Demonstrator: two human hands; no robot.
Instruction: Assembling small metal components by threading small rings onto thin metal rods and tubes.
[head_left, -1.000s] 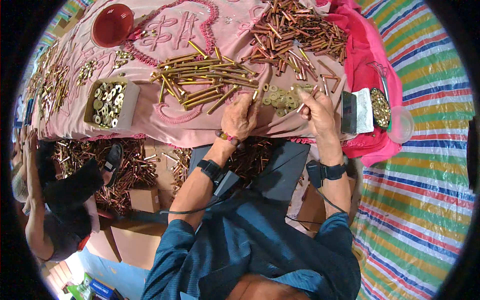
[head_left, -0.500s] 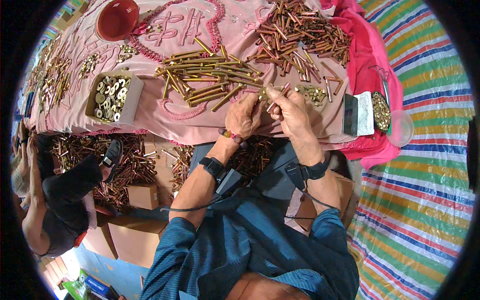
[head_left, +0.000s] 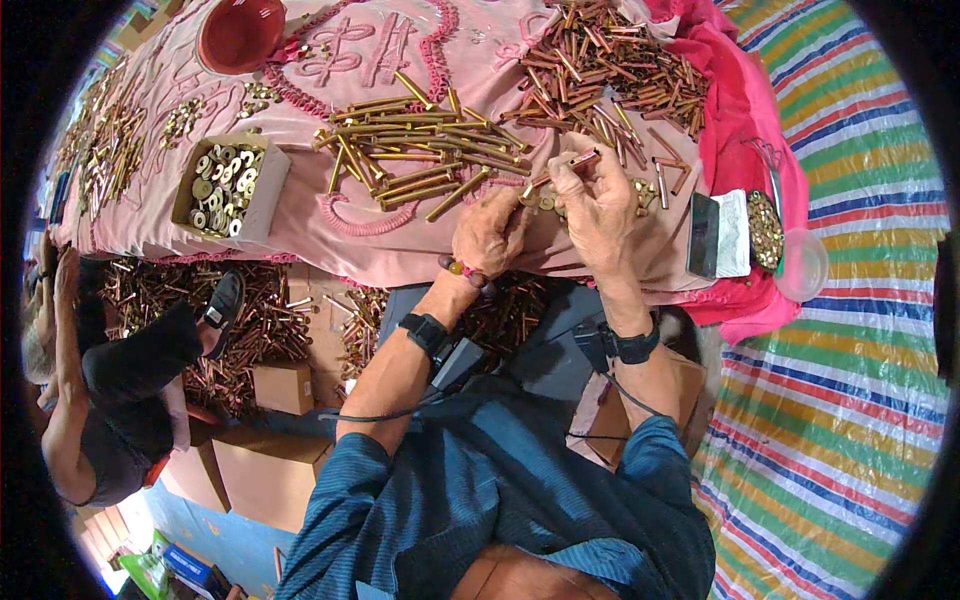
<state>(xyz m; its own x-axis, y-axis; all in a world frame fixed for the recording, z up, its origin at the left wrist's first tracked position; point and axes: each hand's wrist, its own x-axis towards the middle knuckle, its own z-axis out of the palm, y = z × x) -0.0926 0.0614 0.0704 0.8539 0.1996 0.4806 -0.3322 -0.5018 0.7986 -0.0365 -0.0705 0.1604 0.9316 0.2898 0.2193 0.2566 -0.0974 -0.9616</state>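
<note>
Right hand (head_left: 598, 205) pinching copper rod (head_left: 563, 167), left hand (head_left: 490, 230) touching brass washers (head_left: 545, 200)

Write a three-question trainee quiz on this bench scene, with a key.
1. True or false: the right hand holds a copper-coloured bolt.
2. What fills the open box at the left of the pink cloth? A) washers B) springs C) wire
3. Which pile lies nearer the red bowl: the brass rods or the copper bolts?

Key: 1 true. 2 A. 3 the brass rods.
</note>
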